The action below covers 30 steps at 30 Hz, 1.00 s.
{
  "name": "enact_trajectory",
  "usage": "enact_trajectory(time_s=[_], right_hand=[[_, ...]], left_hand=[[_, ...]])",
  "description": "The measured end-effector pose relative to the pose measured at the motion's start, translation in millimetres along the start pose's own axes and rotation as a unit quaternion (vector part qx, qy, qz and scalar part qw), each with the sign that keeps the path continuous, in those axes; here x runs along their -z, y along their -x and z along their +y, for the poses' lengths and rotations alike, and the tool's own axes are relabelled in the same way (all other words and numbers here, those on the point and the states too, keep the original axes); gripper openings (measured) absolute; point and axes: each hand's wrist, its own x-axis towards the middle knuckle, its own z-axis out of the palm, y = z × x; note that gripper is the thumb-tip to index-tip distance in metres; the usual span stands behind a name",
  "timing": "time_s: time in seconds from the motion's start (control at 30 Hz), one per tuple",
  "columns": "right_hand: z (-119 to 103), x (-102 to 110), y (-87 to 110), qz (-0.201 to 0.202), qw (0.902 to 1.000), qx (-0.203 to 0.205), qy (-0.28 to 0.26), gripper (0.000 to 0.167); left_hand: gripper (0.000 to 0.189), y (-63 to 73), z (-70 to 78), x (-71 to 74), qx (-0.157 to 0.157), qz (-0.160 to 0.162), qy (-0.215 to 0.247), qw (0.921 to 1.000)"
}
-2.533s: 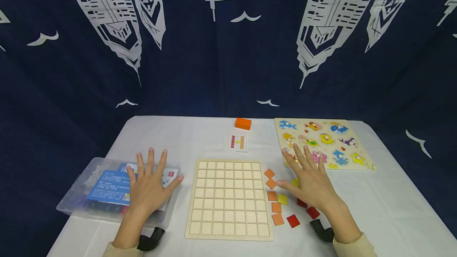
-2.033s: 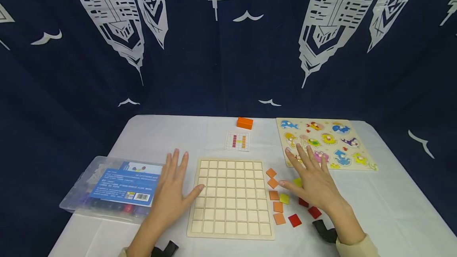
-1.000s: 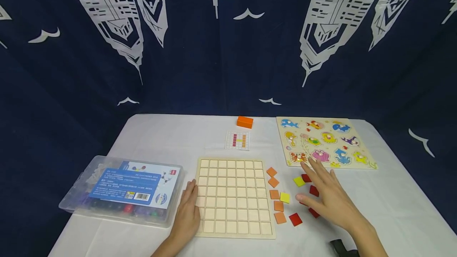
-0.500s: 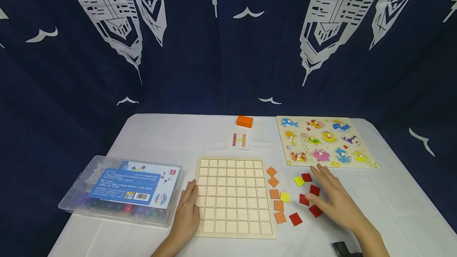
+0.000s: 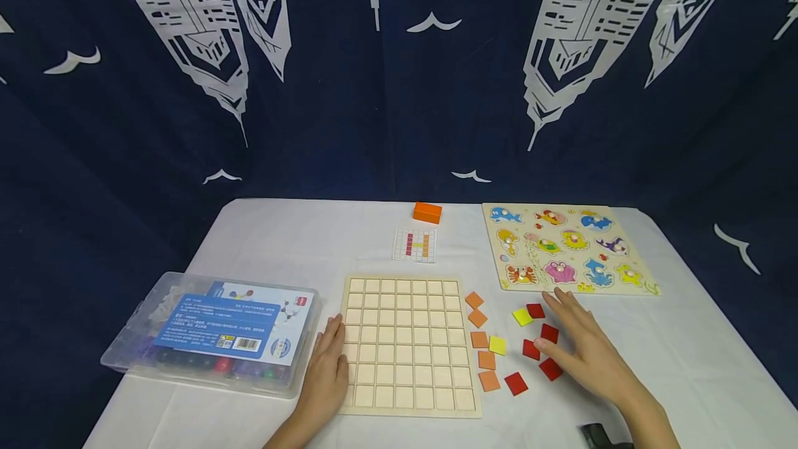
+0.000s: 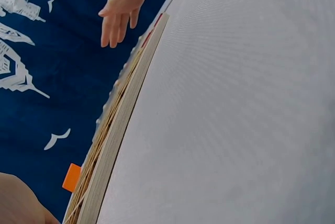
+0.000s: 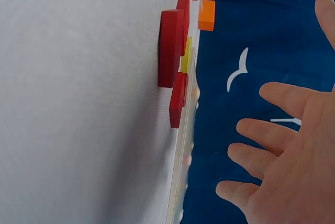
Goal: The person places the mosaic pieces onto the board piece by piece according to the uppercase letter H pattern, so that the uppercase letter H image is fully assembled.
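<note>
Left hand [image 5: 324, 371] is now lying along grid board [image 5: 404, 335]; right hand [image 5: 586, 354] is hovering farther right, exposing more red tiles [image 5: 550, 333].

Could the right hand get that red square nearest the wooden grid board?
Probably yes: the right hand looks empty and close by. Other red squares lie nearer to it, but flat, so nothing seems to block that red square.

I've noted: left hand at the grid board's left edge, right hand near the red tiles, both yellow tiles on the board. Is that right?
The yellow tiles are wrong: the head view shows both on the table, to the right of the grid board. The left hand at its left edge and right hand near the red tiles: correct.
</note>
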Motion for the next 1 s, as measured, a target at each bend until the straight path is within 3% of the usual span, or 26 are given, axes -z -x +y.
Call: enact_trajectory(time_s=[0.27, 0.6, 0.83, 1.0], right_hand=[[2, -1, 0.5, -0.001, 1.0, -0.006, 0.001, 0.083], [2, -1, 0.2, 0.001, 0.9999, -0.013, 0.009, 0.082], [13, 2, -10.6, 0.073, 0.997, 0.018, 0.021, 0.065], [28, 5, -20.0, 0.057, 0.9977, 0.03, 0.023, 0.051]], left_hand=[[0.051, 0.1, -1.2, -0.1, 0.0, -0.003, 0.002, 1.0], [0.059, 1.1, -0.1, 2.0, 0.047, -0.028, 0.048, 0.9974], [0.064, 1.9, 0.1, 2.4, 0.056, -0.032, 0.051, 0.9966], [0.064, 2.0, 0.0, 1.5, 0.049, -0.035, 0.043, 0.9973]])
